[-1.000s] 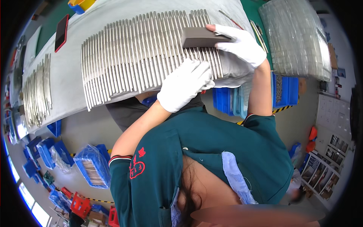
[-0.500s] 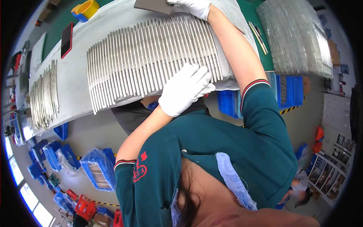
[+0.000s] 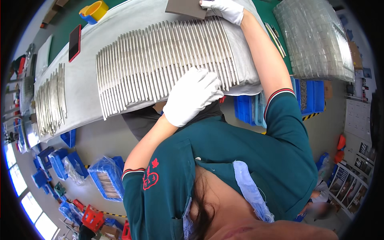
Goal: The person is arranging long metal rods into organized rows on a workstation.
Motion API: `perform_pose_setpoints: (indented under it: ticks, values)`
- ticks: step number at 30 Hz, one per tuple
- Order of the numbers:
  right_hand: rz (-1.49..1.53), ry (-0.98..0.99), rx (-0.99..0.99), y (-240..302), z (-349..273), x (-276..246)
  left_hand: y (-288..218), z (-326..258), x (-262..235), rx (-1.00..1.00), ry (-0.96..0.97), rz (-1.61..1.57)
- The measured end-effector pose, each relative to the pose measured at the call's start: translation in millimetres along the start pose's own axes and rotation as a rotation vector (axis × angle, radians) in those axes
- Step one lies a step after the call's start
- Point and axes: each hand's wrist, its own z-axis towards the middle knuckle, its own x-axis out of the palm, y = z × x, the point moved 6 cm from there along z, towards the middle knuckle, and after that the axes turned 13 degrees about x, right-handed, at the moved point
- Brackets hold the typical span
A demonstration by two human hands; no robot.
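Note:
A long row of slim silver metal rods point(image 3: 160, 60) lies side by side on the white cloth point(image 3: 86, 80). My left hand point(image 3: 192, 96), in a white glove, is at the near ends of the rods toward the row's right. Its fingers are bent and pressed together against them; the exact grip under the palm is hidden. At the far right end of the row, my right hand point(image 3: 228, 10), gloved too, grips the edge of a flat grey-brown sheet point(image 3: 186, 8). That sheet lies over the rods' far ends, cut off by the picture's top.
Leftward on the cloth lie a second, smaller group of rods point(image 3: 51, 98) and a red-edged phone point(image 3: 75, 43). A yellow-and-blue tape roll or holder point(image 3: 95, 12) stands farther back. Stacked clear plastic trays point(image 3: 314, 40) and several pen-like tools point(image 3: 275, 39) are at the right.
My right hand has slid rightward along the far ends of the rods, bringing the grey-brown sheet with it. My left hand stays at the near ends, shifted only slightly.

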Motion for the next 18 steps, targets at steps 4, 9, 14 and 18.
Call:
perform_pose_setpoints:
  ticks: [4, 9, 14, 18]
  values:
    - [-0.058, -0.029, -0.028, 6.7, -10.3, 7.3, 11.0, -14.3, -7.0, -0.158, 0.092, 0.022]
    - [0.052, 0.037, -0.078, 11.3, 21.5, 37.1, 9.9, -28.3, -9.1, -0.163, 0.031, 0.104]
    - [-0.220, 0.011, -0.120, 12.7, 66.3, 74.5, 13.6, -36.3, -21.1, -0.267, 0.052, 0.089]
    - [0.144, 0.355, -0.088, -0.3, 106.7, 94.6, 14.1, -55.0, -41.8, -0.312, -0.020, 0.209]
